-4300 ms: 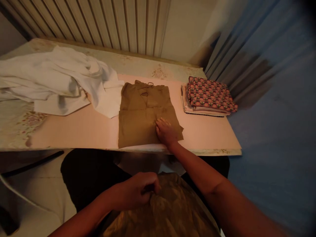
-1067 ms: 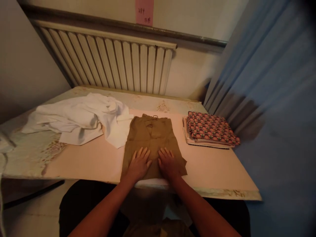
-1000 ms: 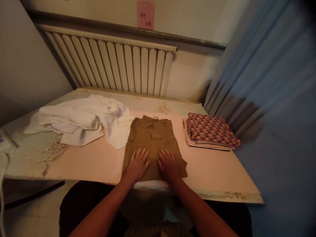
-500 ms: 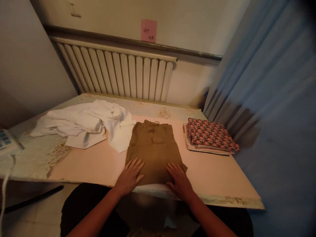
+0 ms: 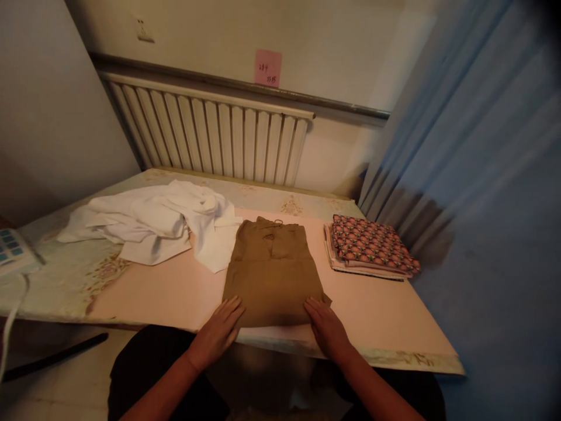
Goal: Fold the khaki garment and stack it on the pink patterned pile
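The left hand (image 5: 217, 328) and right hand (image 5: 329, 328) have slid apart, from the middle of the folded brown garment (image 5: 274, 286) to its near corners; the work now seems edge-focused. Fingers curve on top; I can't tell whether thumbs pinch beneath. It lies on the pink sheet (image 5: 372, 316), beside the white cloth (image 5: 175, 219).

Ahead of the hands (image 5: 214, 332), past the floral-covered worktop (image 5: 56, 280), a pale radiator (image 5: 210, 137) lines a cream wall (image 5: 342, 52). Above it run a dark rail (image 5: 335, 103), a pink note (image 5: 267, 68) and, further left, a socket (image 5: 144, 30). A blue curtain (image 5: 495, 204) hangs to their right. Tiled floor (image 5: 74, 380) shows below left. Light is warm and dim.
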The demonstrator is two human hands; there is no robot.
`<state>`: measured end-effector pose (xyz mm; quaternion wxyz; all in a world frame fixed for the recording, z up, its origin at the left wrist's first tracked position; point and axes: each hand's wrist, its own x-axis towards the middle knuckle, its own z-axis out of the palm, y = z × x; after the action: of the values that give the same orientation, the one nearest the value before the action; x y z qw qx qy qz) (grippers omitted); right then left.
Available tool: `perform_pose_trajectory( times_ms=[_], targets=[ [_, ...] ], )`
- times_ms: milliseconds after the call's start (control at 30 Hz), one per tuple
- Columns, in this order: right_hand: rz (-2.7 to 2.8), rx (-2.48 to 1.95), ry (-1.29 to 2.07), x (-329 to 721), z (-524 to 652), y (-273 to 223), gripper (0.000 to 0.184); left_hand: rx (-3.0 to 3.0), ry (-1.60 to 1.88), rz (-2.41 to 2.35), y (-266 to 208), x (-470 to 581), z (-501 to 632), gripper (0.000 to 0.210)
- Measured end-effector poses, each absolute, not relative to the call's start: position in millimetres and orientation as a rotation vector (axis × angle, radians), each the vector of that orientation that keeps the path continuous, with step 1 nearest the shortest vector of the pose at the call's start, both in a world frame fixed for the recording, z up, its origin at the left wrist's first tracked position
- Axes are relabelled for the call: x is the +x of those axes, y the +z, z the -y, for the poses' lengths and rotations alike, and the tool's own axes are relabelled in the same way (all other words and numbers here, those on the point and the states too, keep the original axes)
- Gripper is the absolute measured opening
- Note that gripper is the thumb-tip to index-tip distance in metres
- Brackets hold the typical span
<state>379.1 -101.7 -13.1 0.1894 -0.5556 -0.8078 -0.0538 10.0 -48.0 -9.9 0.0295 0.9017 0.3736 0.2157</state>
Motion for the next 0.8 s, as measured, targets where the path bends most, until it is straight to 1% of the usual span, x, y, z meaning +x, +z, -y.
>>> perform_pose_trajectory(
  times_ms=[133, 300, 467, 633, 800],
  targets=[
    [2.258, -1.514, -0.122, 401.0, 99.2, -11.8, 0.061, 2.724, 0.701, -1.136, -11.1, -5.3, 41.2, 0.054],
    [2.216, -1.370, -0.084, 427.8, 89.5, -18.8, 0.069, 2.695, 0.707, -1.078, -14.9, -24.2, 21.6, 0.066],
    [2.197, -1.274, -0.053, 437.4, 74.1, -21.1, 0.064, 2.731, 0.678, -1.054, -10.1, -26.5, 3.0, 0.073],
    [2.180, -1.300, -0.004, 441.3, 62.9, -19.7, 0.052, 2.795, 0.664, -0.985, -4.0, -19.2, -14.8, 0.066],
    [2.209, -1.269, 0.013, 450.6, 49.6, -20.3, 0.049, 2.824, 0.675, -0.938, -7.3, -14.0, -37.3, 0.060]
  ],
)
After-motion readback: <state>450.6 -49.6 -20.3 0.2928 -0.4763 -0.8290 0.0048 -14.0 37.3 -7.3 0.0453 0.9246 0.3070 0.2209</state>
